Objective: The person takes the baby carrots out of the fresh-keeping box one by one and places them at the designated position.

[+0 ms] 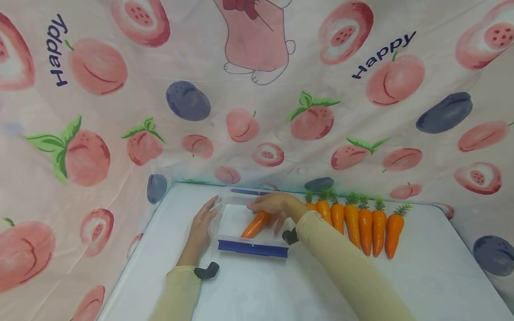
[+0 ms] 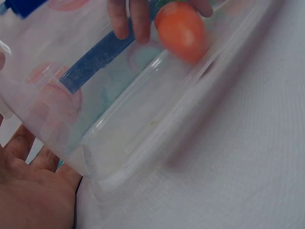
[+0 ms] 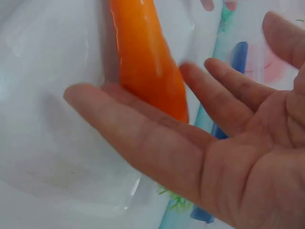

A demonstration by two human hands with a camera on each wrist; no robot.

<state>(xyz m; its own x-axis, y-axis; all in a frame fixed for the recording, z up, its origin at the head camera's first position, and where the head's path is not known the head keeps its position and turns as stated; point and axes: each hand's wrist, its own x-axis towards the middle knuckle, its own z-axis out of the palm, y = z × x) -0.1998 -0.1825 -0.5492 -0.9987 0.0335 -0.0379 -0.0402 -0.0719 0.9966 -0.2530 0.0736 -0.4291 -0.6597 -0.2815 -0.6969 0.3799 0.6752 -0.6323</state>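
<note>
A clear plastic box [image 1: 230,237] with blue side flaps [image 1: 253,248] stands on the white table. Inside it lies an orange toy carrot [image 1: 255,225], slanting toward the front wall. My right hand [image 1: 277,206] reaches over the box at the carrot's upper end. In the right wrist view its thumb [image 3: 143,129] crosses in front of the carrot [image 3: 147,57], and the fingers are extended and spread. At the box's left wall is my left hand [image 1: 201,225], fingers straight along the outside. The left wrist view shows its palm [image 2: 35,195] beside the clear wall.
To the right of the box, several more toy carrots [image 1: 379,232] with green tops lie side by side in a row, partly behind the right forearm. A fruit-printed cloth [image 1: 257,98] hangs behind and at both sides of the table [image 1: 249,290].
</note>
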